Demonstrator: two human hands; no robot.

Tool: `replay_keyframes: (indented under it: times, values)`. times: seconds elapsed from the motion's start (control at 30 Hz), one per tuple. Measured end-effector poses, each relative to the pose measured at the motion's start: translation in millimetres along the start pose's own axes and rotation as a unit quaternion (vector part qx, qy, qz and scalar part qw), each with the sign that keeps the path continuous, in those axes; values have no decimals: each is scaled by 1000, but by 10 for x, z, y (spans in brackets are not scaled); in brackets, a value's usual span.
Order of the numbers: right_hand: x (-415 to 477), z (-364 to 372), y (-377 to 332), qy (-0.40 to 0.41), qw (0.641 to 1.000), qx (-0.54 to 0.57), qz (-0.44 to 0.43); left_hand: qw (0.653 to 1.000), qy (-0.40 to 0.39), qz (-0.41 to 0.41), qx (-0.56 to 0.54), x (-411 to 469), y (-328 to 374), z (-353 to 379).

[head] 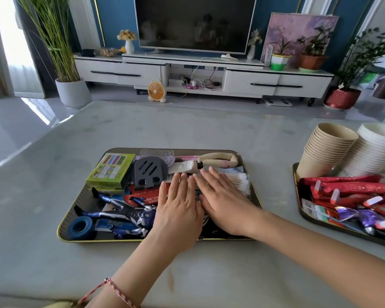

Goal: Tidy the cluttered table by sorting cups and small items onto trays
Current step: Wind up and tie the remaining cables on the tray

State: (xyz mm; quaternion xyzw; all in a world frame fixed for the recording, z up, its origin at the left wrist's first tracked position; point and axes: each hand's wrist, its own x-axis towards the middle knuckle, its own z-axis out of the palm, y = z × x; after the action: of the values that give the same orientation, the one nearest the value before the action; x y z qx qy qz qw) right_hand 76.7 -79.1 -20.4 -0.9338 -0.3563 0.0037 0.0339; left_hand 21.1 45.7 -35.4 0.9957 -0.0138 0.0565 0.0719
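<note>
On the pale grey marble-look table point(120, 130), a dark rectangular tray with a gold rim point(62, 221) sits at the near centre, packed with small items. Both hands lie palm-down over its right half: the left hand point(179, 210) and the right hand point(222, 203) rest side by side, fingers flat, nearly straight and close together, gripping nothing, their fingertips almost touching. What lies directly under the palms is hidden. At the tray's far left is a green cardboard box point(111, 168), with a dark grey slotted plastic stand point(148, 172) just to its right. A blue and silver toy figure point(125, 212) lies along the near left, beside a coiled blue strap point(80, 227) in the near left corner. A white tube with a black cap point(185, 166) lies just beyond the fingertips. At the right edge of the table, a second gold-rimmed tray point(302, 210) holds a stack of tan paper cups point(327, 147), a stack of white paper cups point(371, 150) touching it, and red packets point(351, 187) heaped on the near side. A red string bracelet point(113, 287) circles the left wrist.
</note>
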Motion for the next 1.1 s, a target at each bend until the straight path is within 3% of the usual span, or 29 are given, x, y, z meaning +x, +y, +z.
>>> replay_keyframes:
  times: [0.1, 0.2, 0.3, 0.47, 0.6, 0.73, 0.83, 0.93, 1.03, 1.1]
  values:
    - [12, 2, -26, -7, 1000, -1, 5, 1000, 0, -21, 6, -1, -16, 0]
    - [-43, -97, -13, 0, 994, 107, 7, 998, 61, -9, -12, -15, -45, 21]
    - [-265, -364, 222, 74, 970, 228, 50, 991, 121, 28, -55, -79, 16, -141]
    - [-1056, -678, 741, 199, 932, 280, 119, 964, 170, 99, -179, -76, 293, -418]
    - [-1839, -691, 1199, 239, 907, 300, 173, 955, 115, 166, -217, 0, 837, -428]
    - [-2373, -628, 1676, 308, 873, 282, 254, 956, 32, 165, -239, 147, 1357, -314]
    - [-2672, -599, 1992, 404, 819, 244, 326, 960, -12, 135, -243, 292, 1717, -240]
    - [-2942, -476, 2415, 488, 725, 197, 444, 964, -61, 115, -233, 426, 1961, -111]
    - [-3096, -173, 2745, 445, 671, 250, 538, 963, -116, 121, -211, 522, 2052, 86]
    - [-3069, 1, 2807, 449, 627, 340, 538, 964, -159, 116, -178, 563, 2105, 211]
